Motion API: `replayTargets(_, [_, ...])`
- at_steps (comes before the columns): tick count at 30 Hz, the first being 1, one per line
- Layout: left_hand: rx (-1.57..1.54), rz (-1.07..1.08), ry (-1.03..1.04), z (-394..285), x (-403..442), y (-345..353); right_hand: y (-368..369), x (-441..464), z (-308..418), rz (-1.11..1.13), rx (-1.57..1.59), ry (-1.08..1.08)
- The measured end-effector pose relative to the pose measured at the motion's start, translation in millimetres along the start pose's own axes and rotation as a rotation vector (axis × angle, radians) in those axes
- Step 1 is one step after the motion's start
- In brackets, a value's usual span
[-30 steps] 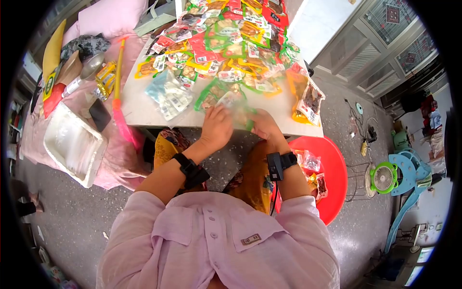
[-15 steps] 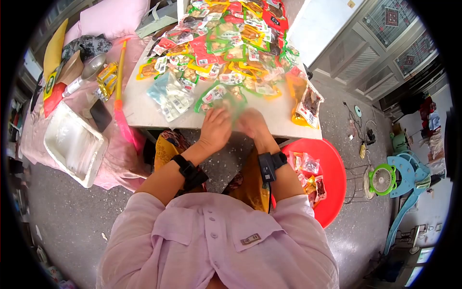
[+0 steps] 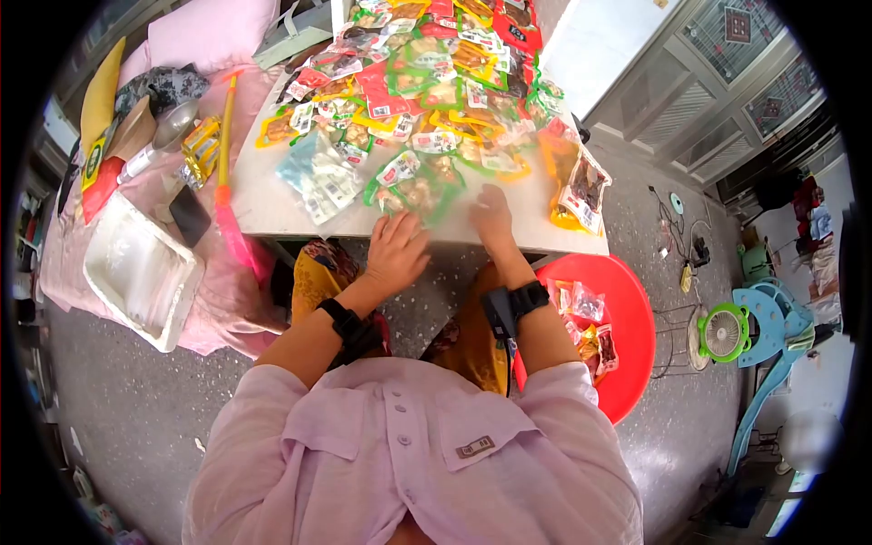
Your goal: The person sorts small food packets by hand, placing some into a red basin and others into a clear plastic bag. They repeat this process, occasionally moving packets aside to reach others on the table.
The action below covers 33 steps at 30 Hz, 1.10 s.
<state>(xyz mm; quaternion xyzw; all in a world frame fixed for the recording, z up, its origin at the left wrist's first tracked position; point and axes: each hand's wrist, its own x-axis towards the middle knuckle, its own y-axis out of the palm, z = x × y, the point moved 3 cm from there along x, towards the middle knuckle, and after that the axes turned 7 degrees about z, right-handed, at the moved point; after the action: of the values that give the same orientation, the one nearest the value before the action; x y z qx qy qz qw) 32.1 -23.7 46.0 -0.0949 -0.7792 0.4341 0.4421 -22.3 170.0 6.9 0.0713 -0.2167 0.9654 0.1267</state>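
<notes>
A green-edged packet (image 3: 416, 193) lies flat at the near edge of the bench (image 3: 262, 198), about midway between its two near corners, and this is the piece being worked on. The left hand (image 3: 398, 247) has its fingertips at the packet's lower border; the fingers are loosely bent, and whether they pinch the film or merely rest on it I cannot tell. The right hand (image 3: 492, 218) is over the same edge, just beside the packet and apart from it. No packet shows in it, but its fingers are blurred, so I cannot tell how far they are spread.

Judged by how things lie, the sorting is only partly through. A broad heap of mixed packets (image 3: 436, 86) covers the far part of the bench from the left edge towards the right, pieces overlapping with no rows visible. Set apart from it are a clear bag of white-labelled sachets (image 3: 329, 191), towards the near left corner, and a few orange-edged packets (image 3: 565, 173) along the right edge by the near right corner. Below that corner, a red basin (image 3: 633, 350) on the floor holds a small batch of packets (image 3: 588, 306). Which of these groups is finished cannot be told.
</notes>
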Motion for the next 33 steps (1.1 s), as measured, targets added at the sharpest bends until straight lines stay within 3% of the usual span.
replayTargets(5, [0.068, 0.02, 0.101, 7, -5, 5, 5, 2, 36, 0.293, -0.191, -0.112])
replayTargets(8, [0.07, 0.053, 0.129, 10, -6, 6, 8, 10, 25, 0.321, -0.325, -0.202])
replayTargets(11, [0.066, 0.038, 0.132, 13, -4, 3, 4, 11, 19, 0.367, -0.219, -0.228])
replayTargets(14, [0.054, 0.007, 0.109, 15, 6, -13, -9, 9, 29, 0.504, 0.237, 0.143])
replayTargets(17, [0.001, -0.039, 0.087, 24, 23, -32, -22, 13, 56, 0.506, 0.237, 0.061])
replayTargets(21, [-0.097, -0.015, 0.039, 35, 50, -66, -31, 31, 88, 0.437, -0.136, -0.25])
replayTargets(25, [-0.246, 0.052, -0.09, 48, 74, -98, -45, 39, 133, 0.411, -0.406, -0.382])
replayTargets(29, [-0.466, 0.105, -0.229, 53, 81, -118, -57, 23, 176, 0.391, -0.513, -0.479])
replayTargets(33, [-0.651, 0.119, -0.333, 48, 67, -124, -61, 3, 194, 0.348, -0.399, -0.554])
